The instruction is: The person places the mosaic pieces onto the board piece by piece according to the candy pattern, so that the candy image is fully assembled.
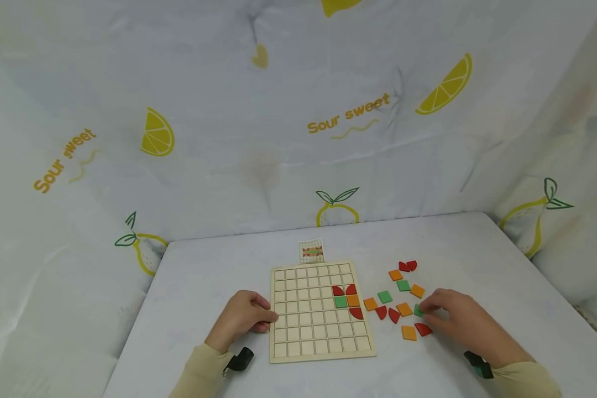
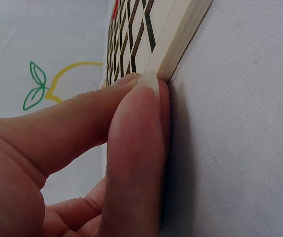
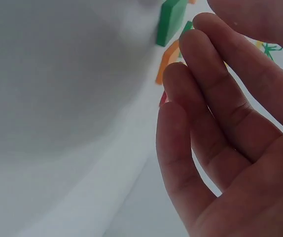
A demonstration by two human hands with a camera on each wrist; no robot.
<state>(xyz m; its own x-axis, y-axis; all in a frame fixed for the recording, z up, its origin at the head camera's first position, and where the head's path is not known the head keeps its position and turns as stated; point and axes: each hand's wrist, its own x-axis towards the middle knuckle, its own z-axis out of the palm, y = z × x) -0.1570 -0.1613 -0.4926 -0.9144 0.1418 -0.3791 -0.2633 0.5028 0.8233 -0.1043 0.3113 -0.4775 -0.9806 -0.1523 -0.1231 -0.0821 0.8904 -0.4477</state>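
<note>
A pale wooden grid board (image 1: 305,331) lies on the table. Set in its right side are red quarter-circle tiles (image 1: 356,313), a green square (image 1: 340,302) and an orange square (image 1: 352,300). My left hand (image 1: 244,315) holds the board's left edge between thumb and fingers; in the left wrist view the thumb (image 2: 136,128) lies against that edge. Beside the scattered tiles, my right hand (image 1: 453,318) reaches over a loose green tile (image 1: 418,310), fingers loosely bent. In the right wrist view this green tile (image 3: 171,22) appears apart from the visible fingertips; the index finger is mostly out of frame.
Several loose tiles lie right of the board, among them an orange square (image 1: 409,333), a red quarter-circle (image 1: 423,329) and a green square (image 1: 385,297). A small pattern card (image 1: 310,243) sits behind the board. White lemon-print cloth (image 1: 219,188) hangs behind the table.
</note>
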